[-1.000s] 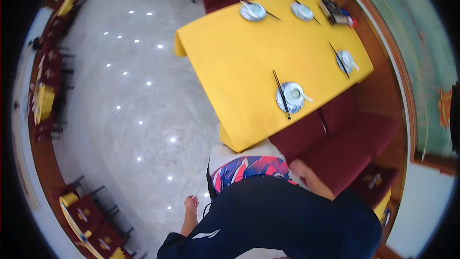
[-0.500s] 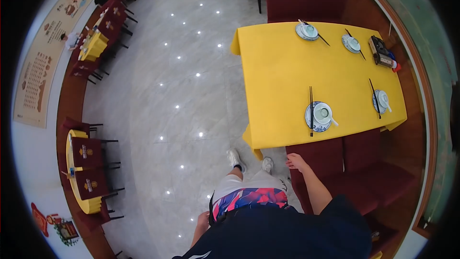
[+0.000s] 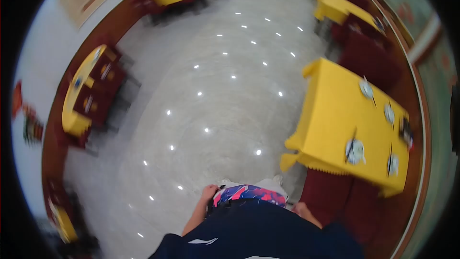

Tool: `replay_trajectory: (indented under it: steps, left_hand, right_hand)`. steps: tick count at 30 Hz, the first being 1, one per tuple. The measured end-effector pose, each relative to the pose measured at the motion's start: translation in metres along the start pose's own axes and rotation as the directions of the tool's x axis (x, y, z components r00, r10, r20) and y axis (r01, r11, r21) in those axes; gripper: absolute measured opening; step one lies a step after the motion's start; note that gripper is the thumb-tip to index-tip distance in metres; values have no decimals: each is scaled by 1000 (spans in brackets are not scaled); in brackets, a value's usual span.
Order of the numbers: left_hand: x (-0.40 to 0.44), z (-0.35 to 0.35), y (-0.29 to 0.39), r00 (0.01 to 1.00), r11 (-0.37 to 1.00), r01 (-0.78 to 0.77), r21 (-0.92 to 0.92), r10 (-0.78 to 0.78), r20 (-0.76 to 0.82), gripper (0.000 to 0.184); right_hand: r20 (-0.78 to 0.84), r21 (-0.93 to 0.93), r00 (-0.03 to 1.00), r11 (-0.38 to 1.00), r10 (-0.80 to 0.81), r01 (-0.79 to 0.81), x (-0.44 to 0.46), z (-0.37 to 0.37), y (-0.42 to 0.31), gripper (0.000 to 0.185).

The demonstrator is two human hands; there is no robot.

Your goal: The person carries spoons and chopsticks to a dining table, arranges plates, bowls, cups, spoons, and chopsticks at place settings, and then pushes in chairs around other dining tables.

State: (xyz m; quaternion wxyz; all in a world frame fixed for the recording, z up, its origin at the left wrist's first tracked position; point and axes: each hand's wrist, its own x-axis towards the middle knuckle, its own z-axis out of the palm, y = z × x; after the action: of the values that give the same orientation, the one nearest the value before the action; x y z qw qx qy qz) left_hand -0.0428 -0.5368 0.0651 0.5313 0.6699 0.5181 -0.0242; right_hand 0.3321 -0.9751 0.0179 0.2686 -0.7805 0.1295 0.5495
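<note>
Down at the left side of my waist is my left hand (image 3: 209, 192), close to a small dark thing at the edge of my shorts; its fingers are blurred. On the other side, my right hand (image 3: 300, 209) hangs beside my hip, near the dark red bench seat (image 3: 326, 194), its fingers too small and smeared to read. To the right stands a table with a yellow cloth (image 3: 330, 115). It bears several place settings, among them a bowl and plate (image 3: 355, 151) with chopsticks.
A dark boxy object (image 3: 406, 132) lies at the table's wall side. Grey shiny floor (image 3: 230, 100) stretches ahead. At the left is a rounded yellow table (image 3: 76, 108) with dark red chairs (image 3: 103, 72). More yellow tables (image 3: 342, 7) stand farther off.
The view has swung left, so the yellow table now sits farther right and more floor shows. My right hand has dropped from beside the table edge to my hip.
</note>
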Motion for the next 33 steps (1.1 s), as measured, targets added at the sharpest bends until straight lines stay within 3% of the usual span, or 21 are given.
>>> replay_trajectory:
  steps: [1,2,3,4,5,8,11,15,17,19,22,24,26,29,30,31,32,33]
  left_hand:
    - [2,-5,-27,997,993,-63,102,59,45,36]
    - [-12,-10,-34,999,999,-41,28,42,-18,36]
    - [-28,-30,-32,977,926,133,-354,-183,-110,34]
    - [-34,-55,-35,913,695,219,-684,-393,-107,32]
    - [-36,-69,-54,906,670,192,-717,-402,-132,32]
    - [-63,-101,-107,802,406,286,-868,-597,-14,22]
    - [-74,-131,-140,810,382,290,-878,-586,13,23]
    - [-54,-162,-151,794,218,120,-969,-607,-38,26]
    - [-38,-194,-142,835,240,-34,-970,-526,-159,26]
    - [-18,-238,-129,840,97,-140,-985,-515,-170,27]
    - [-4,-318,-102,826,120,-284,-951,-474,-306,34]
    - [16,-351,-125,821,149,-308,-940,-457,-342,37]
    - [41,-395,-136,823,189,-330,-925,-422,-380,40]
    - [3,-395,-152,759,200,-78,-977,-623,-188,42]
    - [-2,-397,-156,709,228,34,-973,-691,-137,43]
    - [-4,-395,-160,653,243,137,-960,-751,-97,43]
    - [-15,-384,-175,614,220,122,-968,-783,-100,43]
    - [-28,-376,-180,566,162,87,-983,-820,-86,41]
  right_hand:
    - [-3,-95,999,995,-43,42,-14,1,-32,28]
    - [24,-207,993,971,-120,122,-27,5,-60,28]
    - [63,-294,980,934,-191,201,-35,21,-84,28]
    - [113,-358,959,890,-259,282,-40,45,-111,30]
    - [164,-411,936,841,-312,352,-45,65,-131,32]
    - [284,-497,878,724,-385,478,-71,125,-185,37]
    - [204,-206,932,917,-300,340,-68,200,-261,34]
    - [283,-244,899,881,-335,406,-89,249,-312,40]
    - [311,-348,910,859,-273,376,-65,253,-307,37]
    - [345,-452,919,825,-191,341,-46,256,-304,35]
    - [349,-586,937,785,22,200,21,254,-280,38]
    - [363,-626,921,770,143,127,78,265,-271,41]
    - [316,-674,920,737,230,47,64,309,-331,44]
    - [354,-653,819,747,452,-130,110,381,-417,48]
    - [300,-856,946,474,126,208,72,432,-472,52]
    - [533,-839,844,86,-59,537,84,470,-513,57]
    - [791,-606,601,-287,-116,742,87,503,-560,41]
    - [759,-650,633,-257,-156,715,75,556,-606,33]
